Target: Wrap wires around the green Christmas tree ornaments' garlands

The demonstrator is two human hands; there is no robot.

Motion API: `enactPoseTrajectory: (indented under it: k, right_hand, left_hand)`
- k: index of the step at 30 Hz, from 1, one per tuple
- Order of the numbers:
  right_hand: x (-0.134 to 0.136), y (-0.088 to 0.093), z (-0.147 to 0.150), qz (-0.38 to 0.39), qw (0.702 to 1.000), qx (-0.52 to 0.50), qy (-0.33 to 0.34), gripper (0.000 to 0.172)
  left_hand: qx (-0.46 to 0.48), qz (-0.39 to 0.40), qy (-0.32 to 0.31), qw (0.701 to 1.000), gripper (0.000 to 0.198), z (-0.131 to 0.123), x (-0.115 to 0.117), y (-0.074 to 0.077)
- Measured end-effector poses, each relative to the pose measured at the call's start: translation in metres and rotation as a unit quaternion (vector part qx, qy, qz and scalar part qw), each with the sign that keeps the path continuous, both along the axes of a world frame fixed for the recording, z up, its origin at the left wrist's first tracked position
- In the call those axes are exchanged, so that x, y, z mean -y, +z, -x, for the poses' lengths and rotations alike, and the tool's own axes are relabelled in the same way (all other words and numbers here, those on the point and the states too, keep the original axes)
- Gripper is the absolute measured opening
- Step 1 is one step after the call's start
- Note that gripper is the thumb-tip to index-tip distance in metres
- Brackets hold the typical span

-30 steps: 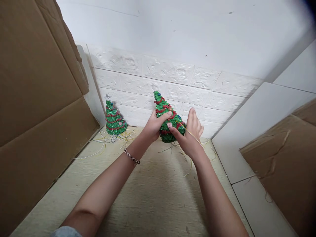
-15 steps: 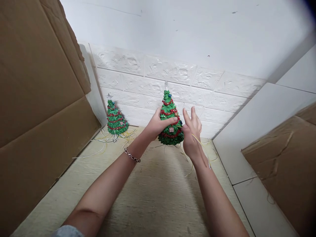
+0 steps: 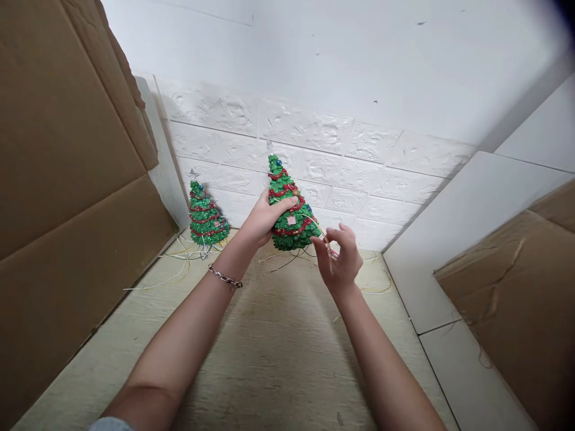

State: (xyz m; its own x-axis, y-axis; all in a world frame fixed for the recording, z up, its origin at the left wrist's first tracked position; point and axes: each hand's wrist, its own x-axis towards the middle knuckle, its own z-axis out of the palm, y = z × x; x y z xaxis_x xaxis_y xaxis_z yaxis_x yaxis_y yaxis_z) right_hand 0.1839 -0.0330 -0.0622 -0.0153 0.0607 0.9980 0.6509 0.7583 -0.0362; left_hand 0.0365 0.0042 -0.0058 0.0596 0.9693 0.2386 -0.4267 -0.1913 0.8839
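My left hand (image 3: 266, 216) grips a small green Christmas tree figurine (image 3: 287, 206) from its left side, thumb across the front. Red garlands, blue baubles and a pale pink square decorate it. Its clear tip leans to the left, and the base is raised above the table. A thin yellow-white wire (image 3: 318, 225) comes out of the tree's lower right side. My right hand (image 3: 344, 257) curls its fingers around that wire, right of the base. Further dark and pale wires hang below the tree.
A second decorated tree (image 3: 206, 218) with a silver star stands at the left, loose wires around its base. Cardboard (image 3: 72, 197) walls the left side, and more cardboard (image 3: 507, 287) leans on the right panel. A white brick-patterned wall (image 3: 305, 131) closes the back of the table (image 3: 278, 341).
The tree in my left hand has shifted left and tilted its tip leftward. My right hand has gone from spread fingers to curled ones, with the wire now between them, drawn out from the tree.
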Motion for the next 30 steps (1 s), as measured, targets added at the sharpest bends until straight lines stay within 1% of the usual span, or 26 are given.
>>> enactPoseTrajectory:
  k: [2, 4, 6, 9, 11, 13, 17, 19, 22, 26, 30]
  right_hand:
    - [0.003, 0.002, 0.005, 0.008, 0.998, -0.026, 0.049, 0.023]
    - [0.007, 0.006, 0.008, 0.028, 0.996, -0.043, 0.071, 0.014]
    - [0.010, 0.012, 0.009, 0.057, 0.995, -0.038, 0.069, 0.010]
    - [0.010, 0.019, 0.004, 0.134, 0.990, -0.012, 0.037, 0.007]
    - [0.009, 0.022, -0.001, 0.183, 0.983, 0.013, 0.024, 0.011]
    - [0.007, 0.023, -0.007, 0.212, 0.975, 0.051, 0.031, 0.015]
    - [0.008, 0.022, -0.016, 0.239, 0.959, 0.145, 0.056, 0.038]
    - [0.008, 0.021, -0.017, 0.249, 0.952, 0.165, 0.065, 0.044]
    - [0.007, 0.018, -0.016, 0.244, 0.950, 0.186, 0.064, 0.047]
    - [0.007, 0.016, -0.013, 0.209, 0.949, 0.236, 0.020, 0.048]
    - [0.006, 0.013, -0.009, 0.193, 0.944, 0.268, -0.017, 0.047]
  left_hand:
    - [-0.005, -0.012, 0.011, 1.000, 0.040, 0.003, -0.002, 0.000]
    - [-0.020, -0.026, 0.011, 0.999, 0.040, 0.005, -0.003, -0.001]
    - [-0.047, -0.038, -0.002, 0.998, 0.041, 0.006, -0.002, -0.002]
    - [-0.083, -0.053, -0.042, 0.994, 0.046, 0.004, 0.000, -0.003]
    - [-0.100, -0.064, -0.066, 0.991, 0.047, 0.002, 0.002, -0.004]
    - [-0.109, -0.070, -0.079, 0.988, 0.045, 0.001, 0.002, -0.004]
    - [-0.100, -0.068, -0.078, 0.990, 0.044, 0.002, 0.000, -0.007]
    - [-0.094, -0.066, -0.077, 0.990, 0.044, 0.004, -0.001, -0.007]
    - [-0.088, -0.063, -0.081, 0.991, 0.043, 0.008, -0.003, -0.007]
    - [-0.082, -0.053, -0.080, 0.992, 0.043, 0.012, -0.005, -0.005]
    - [-0.070, -0.032, -0.060, 0.995, 0.041, 0.015, -0.005, -0.003]
